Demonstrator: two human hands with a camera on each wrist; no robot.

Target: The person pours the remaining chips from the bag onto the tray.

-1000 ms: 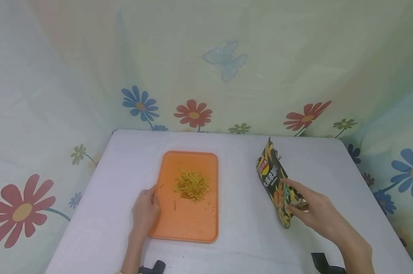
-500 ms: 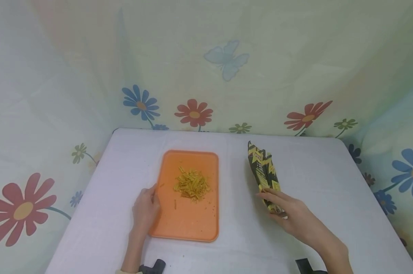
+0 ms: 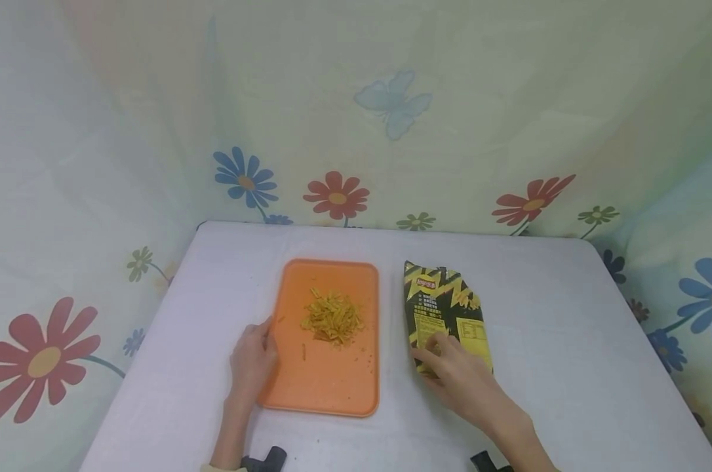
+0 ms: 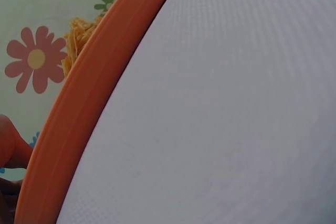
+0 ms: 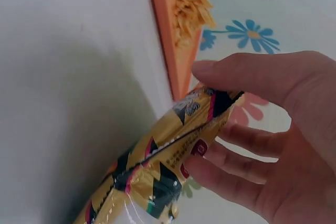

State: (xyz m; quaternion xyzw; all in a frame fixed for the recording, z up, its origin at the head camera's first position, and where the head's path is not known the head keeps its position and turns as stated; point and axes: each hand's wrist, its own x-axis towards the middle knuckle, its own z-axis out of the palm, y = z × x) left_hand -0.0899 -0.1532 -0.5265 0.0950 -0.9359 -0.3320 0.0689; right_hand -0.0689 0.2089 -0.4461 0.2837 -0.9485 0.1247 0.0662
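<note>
An orange tray (image 3: 326, 390) lies on the white table, bearing a heap of yellow chip strips (image 3: 332, 319) and scattered crumbs. My left hand (image 3: 252, 357) holds the tray's left rim; in the left wrist view only its fingertips (image 4: 8, 148) show, at the lower left. My right hand (image 3: 465, 383) grips the lower end of a black and yellow chip bag (image 3: 427, 292), to the right of the tray. The bag's printed back faces up, and its torn end points away. In the right wrist view the thumb and fingers lie on either side of the bag (image 5: 163, 156).
The white-covered table (image 3: 556, 314) reaches back to a floral curtain (image 3: 450, 131), which also hangs at both sides. Small dark crumbs dot the cloth in front of the tray. Black wrist mounts (image 3: 265, 459) show at the bottom edge.
My right hand has carried the chip bag leftward, closer to the tray, and turned it from its side so the back panel shows. The left hand and tray stay put.
</note>
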